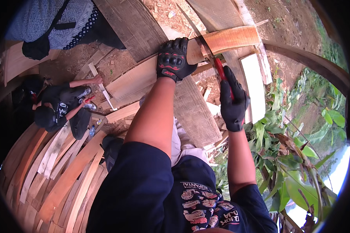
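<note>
A light wooden plank (pixel 233 39) lies across a wide weathered board (pixel 194 108) in front of me. My left hand (pixel 175 60), in a black glove with red trim, presses on this plank with its fingers curled over the far edge. Just right of it, a hand saw (pixel 220 70) with a red handle crosses the plank, its long blade pointing to the far left. My right hand (pixel 234 100), also gloved in black, is closed around the saw's handle. Where the teeth meet the wood, the depth of any cut is too small to tell.
A person in dark clothes (pixel 62 105) crouches at the left, holding a thin wood strip and a red-handled tool. Another person in patterned cloth (pixel 74 23) is at the far left. Stacked planks (pixel 70 174) fill the lower left. Leafy plants (pixel 295 174) border the right.
</note>
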A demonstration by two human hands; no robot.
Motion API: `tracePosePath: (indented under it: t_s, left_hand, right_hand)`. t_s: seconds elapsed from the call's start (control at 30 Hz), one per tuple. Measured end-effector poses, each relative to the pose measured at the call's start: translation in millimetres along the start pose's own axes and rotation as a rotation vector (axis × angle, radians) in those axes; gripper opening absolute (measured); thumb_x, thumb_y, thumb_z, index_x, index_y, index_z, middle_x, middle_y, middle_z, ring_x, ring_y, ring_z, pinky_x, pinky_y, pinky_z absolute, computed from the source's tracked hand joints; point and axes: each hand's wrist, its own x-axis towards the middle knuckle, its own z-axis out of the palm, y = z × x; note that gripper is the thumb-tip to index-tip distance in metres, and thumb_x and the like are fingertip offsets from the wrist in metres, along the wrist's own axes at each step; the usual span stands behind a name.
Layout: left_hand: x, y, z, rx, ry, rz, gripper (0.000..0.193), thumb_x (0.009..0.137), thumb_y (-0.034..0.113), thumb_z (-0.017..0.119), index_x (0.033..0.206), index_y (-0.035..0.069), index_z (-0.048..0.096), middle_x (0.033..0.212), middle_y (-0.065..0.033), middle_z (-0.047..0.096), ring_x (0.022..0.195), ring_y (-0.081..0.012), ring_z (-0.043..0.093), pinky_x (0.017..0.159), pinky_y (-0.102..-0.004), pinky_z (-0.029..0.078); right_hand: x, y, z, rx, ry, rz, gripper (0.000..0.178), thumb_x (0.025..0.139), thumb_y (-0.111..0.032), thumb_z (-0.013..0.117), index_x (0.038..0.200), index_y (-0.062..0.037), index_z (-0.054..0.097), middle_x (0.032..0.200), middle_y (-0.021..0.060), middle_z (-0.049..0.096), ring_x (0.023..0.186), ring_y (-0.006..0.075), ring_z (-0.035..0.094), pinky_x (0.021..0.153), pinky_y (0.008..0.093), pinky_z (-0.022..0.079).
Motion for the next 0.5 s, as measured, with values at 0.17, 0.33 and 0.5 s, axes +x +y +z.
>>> tracePosePath:
  t_s: [0.17, 0.33, 0.5]
  left_hand:
    - [-4.4, 5.1, -0.7, -0.013, -0.062, 0.046, 0.079, 0.078, 0.054, 0.087, 0.137, 0.006, 0.063, 0.128, -0.0183, 0.071, 0.122, -0.0345, 0.068, 0.108, -0.0497, 0.052]
    - [7.7, 2.4, 3.0, 0.014, -0.018, 0.026, 0.084, 0.077, 0.054, 0.088, 0.142, 0.008, 0.06, 0.133, -0.0169, 0.069, 0.124, -0.0362, 0.066, 0.109, -0.0521, 0.051]
    - [-8.4, 2.5, 4.4, 0.006, -0.033, 0.007, 0.086, 0.077, 0.052, 0.087, 0.147, 0.011, 0.057, 0.141, -0.0149, 0.065, 0.131, -0.0343, 0.062, 0.114, -0.0514, 0.047]
  right_hand:
    - [30.3, 1.6, 27.3, 0.025, 0.061, 0.032, 0.042, 0.106, -0.027, 0.068, 0.144, -0.0108, 0.071, 0.122, 0.0253, 0.078, 0.116, 0.0392, 0.077, 0.096, 0.0442, 0.06]
    - [-63.6, 12.1, -31.0, -0.02, 0.065, 0.063, 0.041, 0.106, -0.02, 0.067, 0.145, -0.0084, 0.071, 0.128, 0.025, 0.077, 0.114, 0.0379, 0.078, 0.096, 0.0427, 0.061]
    - [-175.6, -24.5, -113.0, -0.064, -0.051, 0.211, 0.044, 0.101, -0.005, 0.063, 0.144, 0.0015, 0.069, 0.128, 0.0247, 0.078, 0.109, 0.0344, 0.081, 0.093, 0.0409, 0.062]
